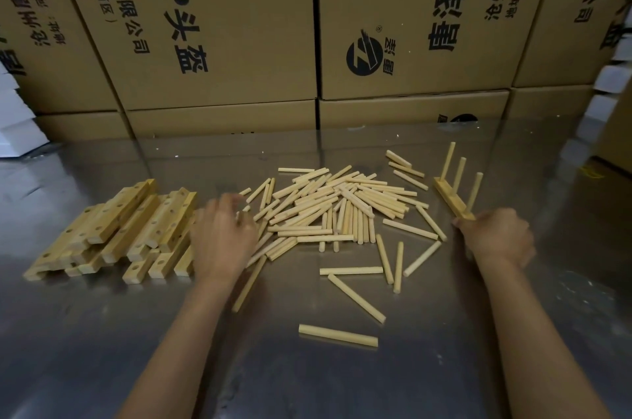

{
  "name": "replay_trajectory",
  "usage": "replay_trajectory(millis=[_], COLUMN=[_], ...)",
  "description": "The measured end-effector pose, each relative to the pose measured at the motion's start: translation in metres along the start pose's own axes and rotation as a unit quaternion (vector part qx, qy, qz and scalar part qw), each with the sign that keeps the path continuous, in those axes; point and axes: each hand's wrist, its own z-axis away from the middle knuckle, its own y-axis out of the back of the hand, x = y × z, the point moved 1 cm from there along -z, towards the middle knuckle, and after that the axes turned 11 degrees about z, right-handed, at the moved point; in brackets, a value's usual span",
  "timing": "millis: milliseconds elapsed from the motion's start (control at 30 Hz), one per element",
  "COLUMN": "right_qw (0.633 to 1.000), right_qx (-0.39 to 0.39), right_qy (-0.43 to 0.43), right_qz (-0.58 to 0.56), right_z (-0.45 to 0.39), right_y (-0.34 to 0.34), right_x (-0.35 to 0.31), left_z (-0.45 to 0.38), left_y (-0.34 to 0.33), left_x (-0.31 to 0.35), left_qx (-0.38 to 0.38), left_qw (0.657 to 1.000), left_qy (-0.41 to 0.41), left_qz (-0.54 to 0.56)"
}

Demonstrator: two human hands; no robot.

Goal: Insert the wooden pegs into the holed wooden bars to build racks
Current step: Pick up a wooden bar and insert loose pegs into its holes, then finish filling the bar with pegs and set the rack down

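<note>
The right hand (497, 236) gripped the rack (455, 201) by its bar end; the left hand (224, 233), fingers curled, reached beside it into light, stiff pegs (342, 210), holding nothing clearly.

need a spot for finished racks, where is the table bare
Bare steel lies behind the peg pile toward the cardboard boxes, and along the near edge of the table left of the left forearm. The middle is crowded, and the holed bars fill the left.

The shiny metal table (102, 333) holds a stack of holed wooden bars (116, 230) on the left, a pile of pegs (338, 210) in the middle, and a rack (456, 191) with three upright pegs on the right.
</note>
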Motion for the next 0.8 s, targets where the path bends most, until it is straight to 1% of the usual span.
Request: replay_trajectory(millis=[33,67,133,167,233,367,467,500,567,633,667,733,800], right_qw=[1.0,1.0,1.0,1.0,0.999,0.998,0.993,0.989,0.976,0.951,0.933,0.891,0.857], right_qx=[-0.007,-0.013,-0.018,-0.015,-0.004,0.027,0.058,0.058,0.028,-0.01,-0.021,-0.046,-0.078], right_qy=[0.0,0.0,-0.005,-0.007,-0.006,0.015,0.078,0.117,0.21,0.309,0.36,0.451,0.509], right_qz=[0.004,0.008,0.017,0.025,0.043,0.063,0.071,0.072,0.058,0.025,0.005,-0.03,-0.036], right_z=[0.0,0.0,0.0,0.0,0.002,0.012,0.025,0.032,0.047,0.065,0.074,0.09,0.104], right_y=[0.0,0.0,0.001,0.001,0.003,0.004,0.001,-0.001,-0.009,-0.017,-0.021,-0.03,-0.04], right_x=[0.0,0.0,-0.001,-0.002,-0.004,-0.012,-0.024,-0.031,-0.043,-0.055,-0.059,-0.067,-0.072], left_z=[-0.003,-0.007,-0.01,-0.011,-0.012,-0.013,-0.013,-0.013,-0.013,-0.014,-0.015,-0.013,-0.011], left_y=[0.005,0.011,0.02,0.023,0.025,0.025,0.027,0.028,0.028,0.028,0.028,0.028,0.026], left_x=[-0.006,-0.011,-0.02,-0.023,-0.028,-0.025,-0.024,-0.024,-0.023,-0.023,-0.022,-0.016,-0.006], left_qx=[0.014,0.012,-0.012,-0.023,-0.031,-0.028,-0.018,-0.015,-0.007,0.011,0.022,0.036,0.029], left_qw=[0.996,0.988,0.973,0.965,0.957,0.951,0.945,0.946,0.951,0.964,0.977,0.996,0.998], left_qy=[0.006,0.03,0.071,0.074,0.061,0.053,0.049,0.047,0.039,0.016,0.001,-0.015,0.002], left_qz=[-0.087,-0.148,-0.221,-0.25,-0.282,-0.305,-0.323,-0.32,-0.306,-0.264,-0.214,-0.078,0.051])
